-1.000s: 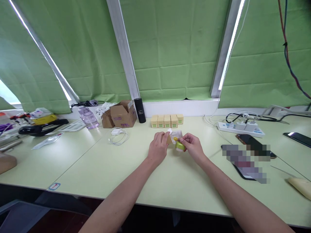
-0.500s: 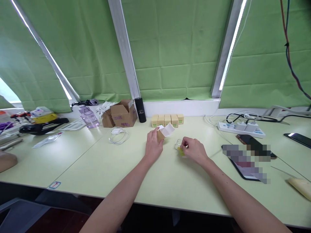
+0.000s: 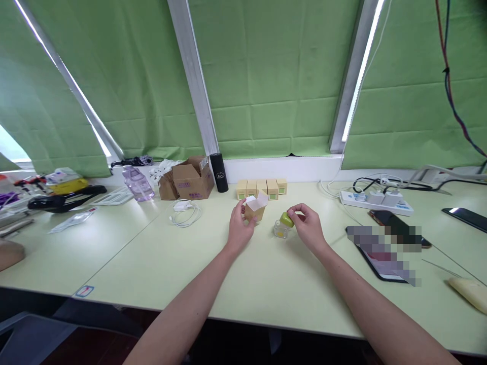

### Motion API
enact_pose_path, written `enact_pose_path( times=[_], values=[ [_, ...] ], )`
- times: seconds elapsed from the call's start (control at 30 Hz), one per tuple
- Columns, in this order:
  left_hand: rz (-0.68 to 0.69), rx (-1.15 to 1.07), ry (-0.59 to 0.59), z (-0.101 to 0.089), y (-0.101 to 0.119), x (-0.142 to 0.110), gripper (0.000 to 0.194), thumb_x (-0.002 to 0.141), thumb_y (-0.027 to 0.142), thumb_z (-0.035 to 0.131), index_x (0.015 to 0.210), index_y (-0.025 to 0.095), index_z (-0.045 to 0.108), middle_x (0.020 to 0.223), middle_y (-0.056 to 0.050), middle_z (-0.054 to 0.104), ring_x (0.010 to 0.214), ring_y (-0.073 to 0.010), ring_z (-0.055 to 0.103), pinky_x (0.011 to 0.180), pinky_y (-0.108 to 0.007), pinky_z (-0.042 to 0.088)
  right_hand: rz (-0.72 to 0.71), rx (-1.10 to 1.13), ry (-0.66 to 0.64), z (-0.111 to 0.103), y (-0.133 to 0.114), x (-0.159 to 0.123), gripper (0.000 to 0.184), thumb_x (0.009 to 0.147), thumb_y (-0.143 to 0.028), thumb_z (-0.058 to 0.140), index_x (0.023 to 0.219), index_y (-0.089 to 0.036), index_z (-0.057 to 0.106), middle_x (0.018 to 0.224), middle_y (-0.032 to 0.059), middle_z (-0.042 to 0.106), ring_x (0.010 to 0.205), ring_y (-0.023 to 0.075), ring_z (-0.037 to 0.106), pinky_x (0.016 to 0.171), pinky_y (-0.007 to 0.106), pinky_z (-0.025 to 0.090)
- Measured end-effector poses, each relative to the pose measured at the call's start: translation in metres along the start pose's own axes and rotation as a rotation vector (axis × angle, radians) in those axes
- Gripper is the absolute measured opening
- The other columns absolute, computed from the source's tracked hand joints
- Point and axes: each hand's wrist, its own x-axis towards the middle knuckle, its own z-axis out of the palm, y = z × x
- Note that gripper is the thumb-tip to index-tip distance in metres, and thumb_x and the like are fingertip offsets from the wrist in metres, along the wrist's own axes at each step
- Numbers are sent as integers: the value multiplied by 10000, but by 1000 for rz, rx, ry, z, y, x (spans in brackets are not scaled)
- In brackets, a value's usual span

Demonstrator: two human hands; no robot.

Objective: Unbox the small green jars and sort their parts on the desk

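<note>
My left hand (image 3: 239, 228) is closed around a small tan cardboard box (image 3: 254, 212) whose white-lined flaps stand open at the top. To the right of it, my right hand (image 3: 307, 225) pinches the green cap (image 3: 287, 219) of a small clear jar between thumb and fingers. The jar's transparent body (image 3: 280, 229) tilts down to the left from the cap, with a yellow patch on it. It is low over the table or touching it; I cannot tell which. Behind both hands stands a row of several small tan boxes (image 3: 262, 189) with green labels.
An open brown carton (image 3: 193, 178), a black cylinder (image 3: 219, 172) and a purple-tinted bottle (image 3: 137, 183) stand at the back left. A white cable (image 3: 186, 213) lies before the carton. On the right are a power strip (image 3: 375, 202), phones (image 3: 395, 228) and a computer mouse (image 3: 467, 293).
My right hand has turned the jar so its green cap now points up and right, fingers on the cap. In my left hand the box has become more upright, its opening upward.
</note>
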Motion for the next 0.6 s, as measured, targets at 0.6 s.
enact_pose_path(
  times=[0.6],
  values=[
    [-154, -287, -39, 5, 3, 2, 621, 823, 316, 766, 1364, 259, 466, 1125, -76, 630, 1052, -212, 600, 856, -388, 587, -118, -138, -37, 12, 19, 0, 260, 920, -485, 597, 885, -233, 649, 947, 62, 723, 944, 245, 659, 930, 417, 510]
  ],
)
